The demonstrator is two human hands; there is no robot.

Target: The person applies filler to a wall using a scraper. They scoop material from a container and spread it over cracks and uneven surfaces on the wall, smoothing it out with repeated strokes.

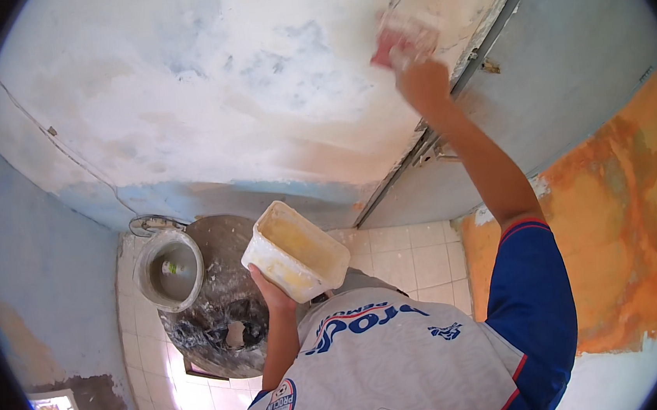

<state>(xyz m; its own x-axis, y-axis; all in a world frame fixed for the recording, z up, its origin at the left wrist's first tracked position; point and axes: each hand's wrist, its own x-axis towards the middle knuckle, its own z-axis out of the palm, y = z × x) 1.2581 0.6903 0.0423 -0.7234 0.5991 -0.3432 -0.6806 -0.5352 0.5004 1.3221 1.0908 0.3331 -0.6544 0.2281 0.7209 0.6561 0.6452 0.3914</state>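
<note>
My right hand [423,87] is raised to the upper right and closed around a flat red scraper [391,49]. Motion blurs this tool, and its broad blade lies against or very near the patchy white wall [290,122]. Low in front of my body, my left hand [275,294] grips a rectangular cream plastic tub [276,270] by its side. The tub is tilted, and yellowish residue coats its inner walls. Part of my left hand's fingers is hidden behind the tub.
A round, stained table [218,242] stands at lower left, bearing a pale bucket [141,274] and a crumpled dark plastic bag [256,320]. A grey metal door [564,44] borders the wall at right, beside an orange wall [612,235]. A thin cable [82,160] hangs at left.
</note>
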